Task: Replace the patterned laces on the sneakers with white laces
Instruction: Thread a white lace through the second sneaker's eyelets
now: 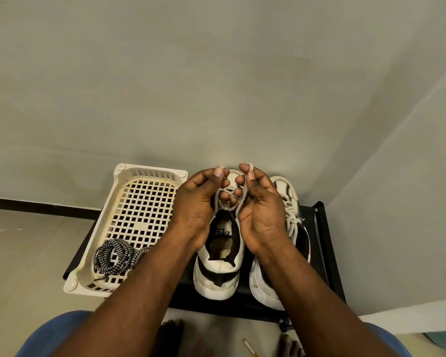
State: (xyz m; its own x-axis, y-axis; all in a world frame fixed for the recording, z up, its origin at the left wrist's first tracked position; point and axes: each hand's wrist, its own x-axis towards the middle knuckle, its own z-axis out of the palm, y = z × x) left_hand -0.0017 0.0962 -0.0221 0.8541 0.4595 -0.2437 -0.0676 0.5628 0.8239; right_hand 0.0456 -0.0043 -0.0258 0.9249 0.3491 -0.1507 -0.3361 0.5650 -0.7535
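Two white sneakers with dark trim stand side by side on a low black stand. Over the left sneaker [220, 256] both hands hold a white lace [240, 207]. My left hand [201, 199] pinches one strand between thumb and fingers. My right hand [259, 202] has the other strand looped over its index fingertip and pinched by the thumb. The strands run down toward the shoe's tongue, where the hands hide the eyelets. The right sneaker [289, 220] wears a white lace tied in a bow. The black-and-white patterned laces [113, 256] lie coiled in the basket.
A cream plastic basket [142, 210] with a grid bottom sits on the left part of the black stand [327, 253], against a pale wall. My bare feet and blue-clad knees show below. A small orange-and-white stick [249, 347] lies on the floor.
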